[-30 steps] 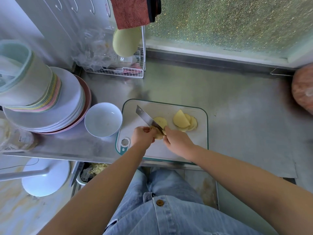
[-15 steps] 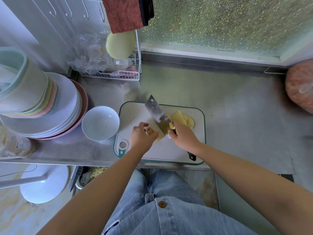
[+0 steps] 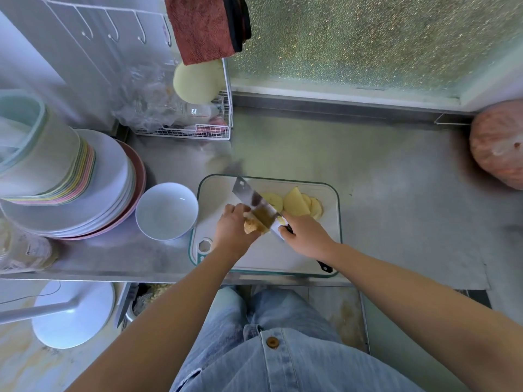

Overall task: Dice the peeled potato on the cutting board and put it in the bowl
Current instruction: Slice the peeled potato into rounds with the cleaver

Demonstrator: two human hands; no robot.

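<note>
One head view, entries listed near to far.

1. Left grip point(image 3: 230, 229): clenched on potato piece point(image 3: 252, 226), pressing it to cutting board point(image 3: 268, 257), left of centre.
2. Right grip point(image 3: 307, 236): clenched round handle of knife point(image 3: 254, 203). Blade slanted toward far left, lying across potato piece and close against left fingertips. Black handle end showing below wrist.
3. Potato slices point(image 3: 295, 205): small overlapping pile on far right part of board, just beyond right grip. One round slice beside blade, partly hidden by it.
4. Bowl point(image 3: 167, 212): white, upright, on counter point(image 3: 396, 210), just beside board's left edge.
5. Stack of plates point(image 3: 113, 176): left of bowl, carrying nested pastel cups point(image 3: 42, 154).
6. Wire rack point(image 3: 184, 132): far left corner of counter, holding clear plastic bags. Red cloth point(image 3: 202, 26) hanging above.
7. Round orange-pink object point(image 3: 498, 142): far right edge, blurred, possibly a netted bag.
8. Denim clothing point(image 3: 268, 357): bottom centre, below counter edge.
</note>
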